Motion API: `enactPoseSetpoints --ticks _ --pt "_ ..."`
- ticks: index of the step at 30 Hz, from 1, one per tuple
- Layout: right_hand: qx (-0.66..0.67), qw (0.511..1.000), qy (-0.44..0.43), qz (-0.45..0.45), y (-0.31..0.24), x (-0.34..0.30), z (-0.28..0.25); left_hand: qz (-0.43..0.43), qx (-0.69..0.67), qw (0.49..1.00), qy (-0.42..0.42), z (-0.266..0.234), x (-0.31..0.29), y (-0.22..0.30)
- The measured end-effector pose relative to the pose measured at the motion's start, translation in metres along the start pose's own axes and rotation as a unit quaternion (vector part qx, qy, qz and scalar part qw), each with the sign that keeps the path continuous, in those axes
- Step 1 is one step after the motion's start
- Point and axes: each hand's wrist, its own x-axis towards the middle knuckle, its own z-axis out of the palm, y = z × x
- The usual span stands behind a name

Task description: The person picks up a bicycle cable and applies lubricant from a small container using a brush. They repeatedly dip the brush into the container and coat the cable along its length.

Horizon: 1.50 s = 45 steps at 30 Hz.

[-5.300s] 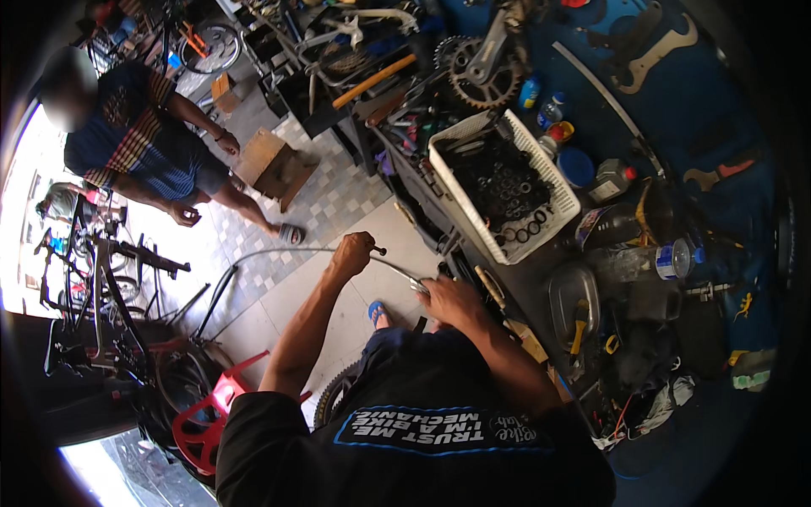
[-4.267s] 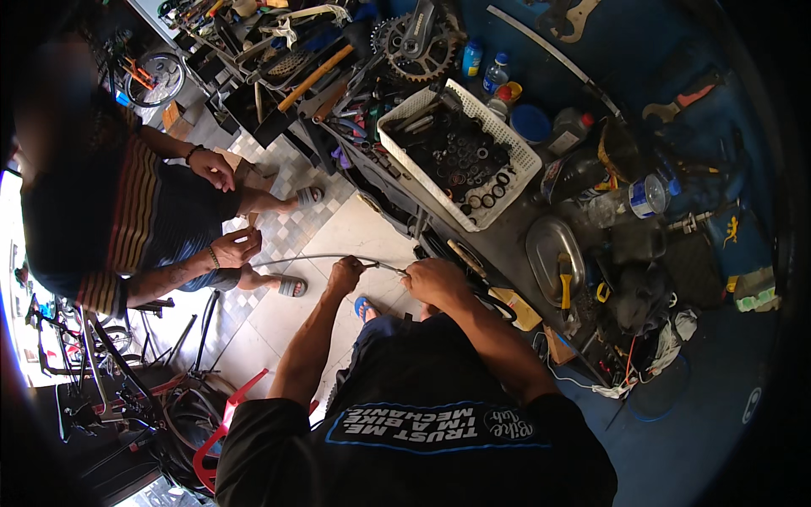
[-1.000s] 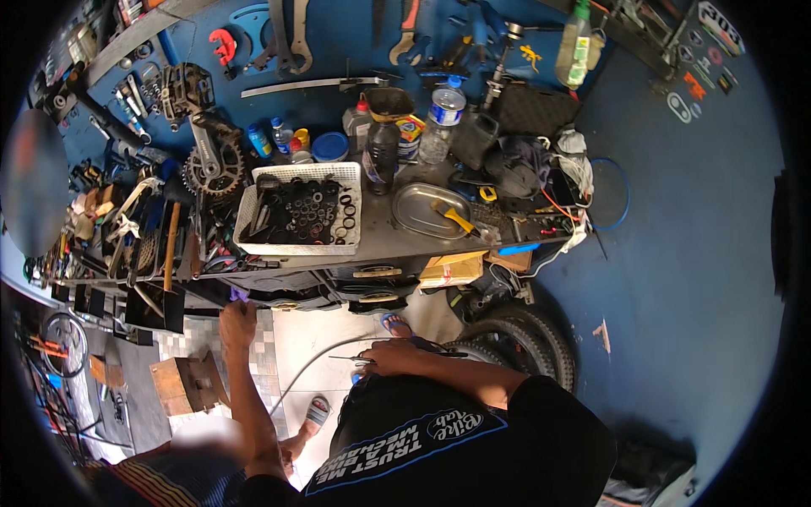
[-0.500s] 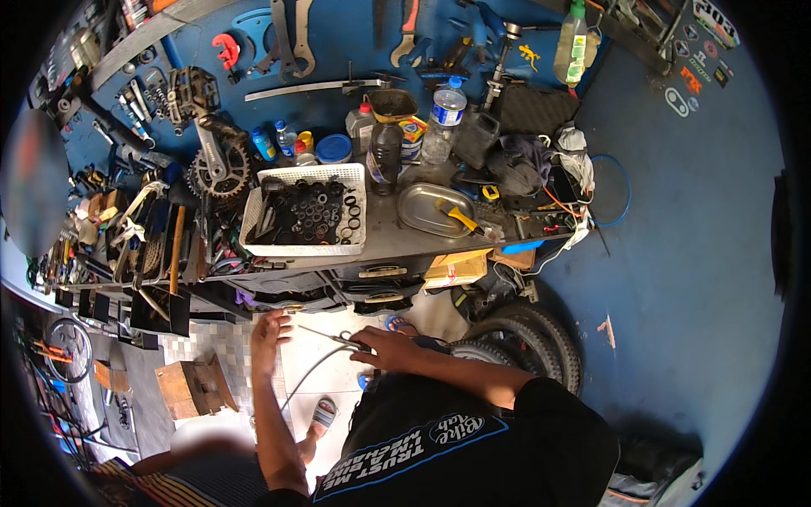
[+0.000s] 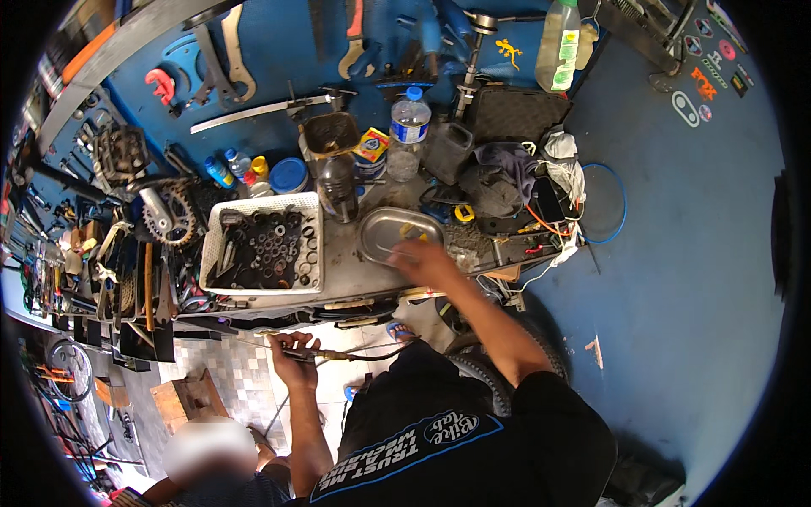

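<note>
My left hand [image 5: 296, 359] is closed around a slim tool or hose end below the bench front. A brass-coloured fitting [image 5: 336, 356] sticks out to its right and runs into a black hose [image 5: 376, 356]. A thin rod points left from the fingers; its exact kind is unclear. My right hand [image 5: 427, 264] reaches over the oval steel tray [image 5: 365, 237] on the bench, its fingers down at the yellow-handled tool [image 5: 411, 231]. The hand covers most of that handle, so whether the fingers grip it cannot be seen.
A white plastic basket [image 5: 314, 279] of small metal rings and parts stands left of the tray. Behind are a dark bottle [image 5: 338, 186], a clear bottle [image 5: 405, 160] and a blue-lidded tub [image 5: 289, 175]. Bicycle tyres [image 5: 486, 372] lean at lower right. Another person [image 5: 232, 486] is at lower left.
My right hand has let go of the thin tool and hose and moved up to the tray. My left hand, open before, now holds them. The view has shifted toward the bench.
</note>
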Motion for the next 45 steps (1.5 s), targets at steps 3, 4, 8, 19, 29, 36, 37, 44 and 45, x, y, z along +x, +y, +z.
enactPoseSetpoints --ticks 3,4,8,19,29,36,37,44,45 --pt "-0.099 0.989 0.039 0.099 0.073 0.027 -0.071 0.026 0.01 1.0 0.005 0.033 0.006 0.001" --pt "-0.136 0.983 0.048 0.114 0.091 0.032 -0.087 0.027 0.016 1.0 0.004 0.041 0.011 -0.004" --pt "-0.263 0.952 0.042 0.149 0.123 0.048 -0.139 0.041 0.025 0.999 -0.002 0.072 0.024 -0.029" --pt "-0.429 0.896 0.112 0.035 0.21 0.105 -0.239 0.043 0.038 0.998 0.018 0.115 0.018 -0.063" --pt "-0.475 0.859 0.022 0.192 0.133 0.115 -0.199 0.045 0.03 0.998 0.023 0.105 0.021 -0.059" --pt "-0.579 0.776 -0.067 0.24 0.157 0.12 -0.193 0.041 0.035 0.998 0.014 0.105 0.021 -0.052" --pt "-0.579 0.78 -0.037 0.236 0.156 0.121 -0.199 0.04 0.037 0.998 0.02 0.105 0.019 -0.049" --pt "-0.435 0.85 0.083 0.287 0.123 0.116 -0.263 0.03 0.031 0.998 0.044 0.071 0.016 -0.036" --pt "-0.461 0.843 0.13 0.247 0.108 0.11 -0.266 0.03 0.029 0.998 0.046 0.069 0.015 -0.033"
